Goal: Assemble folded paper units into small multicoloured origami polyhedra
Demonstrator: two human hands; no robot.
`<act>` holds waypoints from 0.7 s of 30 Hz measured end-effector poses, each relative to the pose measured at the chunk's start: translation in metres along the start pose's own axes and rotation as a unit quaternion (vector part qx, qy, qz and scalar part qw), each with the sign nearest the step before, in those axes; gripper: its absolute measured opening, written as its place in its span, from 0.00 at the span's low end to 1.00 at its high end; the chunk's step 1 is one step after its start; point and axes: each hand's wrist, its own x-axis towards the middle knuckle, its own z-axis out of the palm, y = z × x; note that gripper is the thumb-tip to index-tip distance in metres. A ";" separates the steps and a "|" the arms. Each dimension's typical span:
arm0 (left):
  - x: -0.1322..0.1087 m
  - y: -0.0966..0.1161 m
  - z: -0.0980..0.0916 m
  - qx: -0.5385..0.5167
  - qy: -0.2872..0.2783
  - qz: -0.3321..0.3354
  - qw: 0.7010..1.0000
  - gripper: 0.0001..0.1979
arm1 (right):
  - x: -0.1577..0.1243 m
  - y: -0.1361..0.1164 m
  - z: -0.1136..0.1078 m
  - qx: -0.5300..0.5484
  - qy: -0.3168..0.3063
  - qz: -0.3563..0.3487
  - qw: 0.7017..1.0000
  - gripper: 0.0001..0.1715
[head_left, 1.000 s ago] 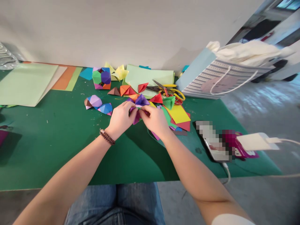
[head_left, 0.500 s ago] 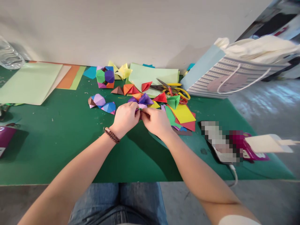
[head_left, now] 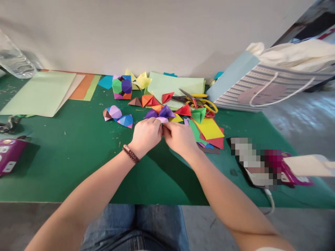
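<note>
My left hand (head_left: 147, 136) and my right hand (head_left: 181, 140) meet above the green table, fingers closed in a pinch. Between the fingertips is a small folded paper piece (head_left: 162, 123), mostly hidden; only a green bit shows. Just beyond the fingers lie purple folded paper units (head_left: 166, 111), with red units (head_left: 184, 110) and a green unit (head_left: 198, 115) to the right. On the left rest a joined blue-and-lilac paper piece (head_left: 117, 115) and a many-coloured paper ball (head_left: 122, 87).
Scissors (head_left: 209, 105) and pliers (head_left: 180, 99) lie behind the red units. Yellow paper (head_left: 209, 129) tops a pile at right. A phone (head_left: 252, 170) and a striped bag (head_left: 272, 87) are farther right. Paper sheets (head_left: 44, 92), a bottle (head_left: 21, 62) and a purple power strip (head_left: 12, 155) are left.
The view has shifted, so everything appears slightly farther right. My fingers have drawn closer together, and less of the folded paper piece shows between them.
</note>
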 end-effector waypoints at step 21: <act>-0.002 0.006 0.003 0.033 -0.048 0.023 0.998 0.12 | 0.000 -0.001 -0.007 -0.016 -0.087 0.018 0.996 0.12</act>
